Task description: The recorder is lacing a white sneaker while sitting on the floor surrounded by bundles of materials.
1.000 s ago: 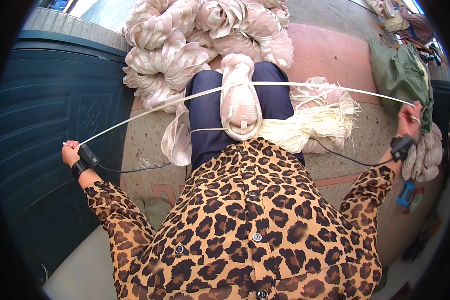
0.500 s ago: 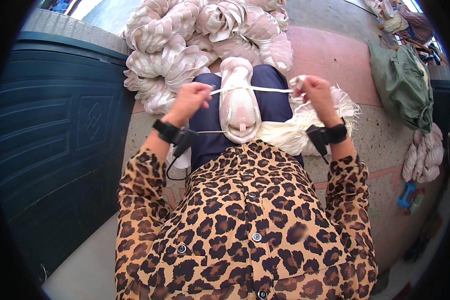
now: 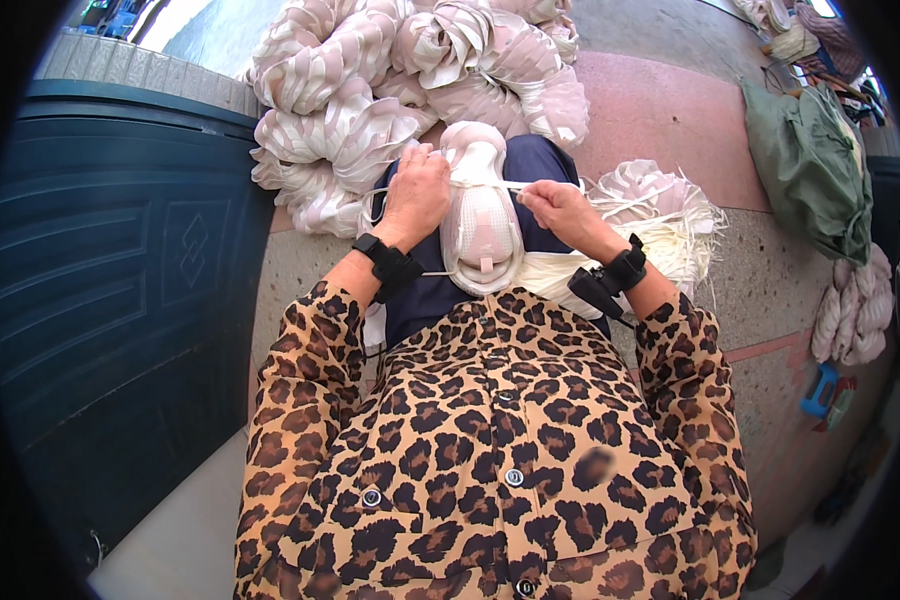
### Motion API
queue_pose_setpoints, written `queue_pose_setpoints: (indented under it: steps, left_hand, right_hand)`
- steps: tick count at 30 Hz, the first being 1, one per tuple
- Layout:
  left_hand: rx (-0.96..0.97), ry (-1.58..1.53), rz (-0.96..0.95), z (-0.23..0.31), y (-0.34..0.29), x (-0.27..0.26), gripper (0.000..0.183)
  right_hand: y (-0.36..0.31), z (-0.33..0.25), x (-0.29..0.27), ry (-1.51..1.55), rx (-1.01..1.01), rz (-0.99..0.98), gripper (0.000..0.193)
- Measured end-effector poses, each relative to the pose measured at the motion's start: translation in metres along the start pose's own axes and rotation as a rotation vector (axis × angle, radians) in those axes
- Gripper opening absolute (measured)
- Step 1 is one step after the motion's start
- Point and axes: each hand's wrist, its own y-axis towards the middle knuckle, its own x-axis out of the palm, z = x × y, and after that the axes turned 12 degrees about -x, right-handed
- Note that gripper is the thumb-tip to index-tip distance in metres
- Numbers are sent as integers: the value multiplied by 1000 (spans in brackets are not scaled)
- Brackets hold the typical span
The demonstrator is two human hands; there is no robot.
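Observation:
A pale pink and white shoe upper (image 3: 483,225) lies lengthwise across my lap, its toe pointing toward me. A white shoelace (image 3: 508,185) runs over its middle. My right hand (image 3: 560,210) pinches the lace just right of the upper. At the upper's left edge, my left hand (image 3: 419,195) is closed with its fingertips bent over; a lace end hangs beside it, and the hand's back hides most of its grip. A thin cord crosses my left thigh near the toe. Beside my right thigh lies a bundle of loose white laces (image 3: 660,235).
Several coiled bundles of pink and white uppers (image 3: 340,130) are heaped beyond my knees. On the left stands a dark teal panelled door (image 3: 120,260). A green sack (image 3: 810,170) sits at right, with another pale bundle (image 3: 853,310) and a blue object (image 3: 820,390) nearer me.
Both hands have come inward from wide apart to close beside the upper. The lace, stretched out sideways before, now has slack on the left.

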Motion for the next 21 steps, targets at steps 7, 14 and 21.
queue_pose_setpoints:
  steps: [7, 14, 21]
  left_hand:
    - [-47, 134, -185, 10, -18, -10, 13]
    - [72, 302, -140, 15, -7, -11, 8]
    - [338, 448, -141, 20, 2, -15, 10]
  right_hand:
    - [25, 14, 16, -429, -302, 71, 24]
    - [43, 9, 15, -548, -232, -11, 23]
    - [50, 17, 12, -573, -319, -114, 21]
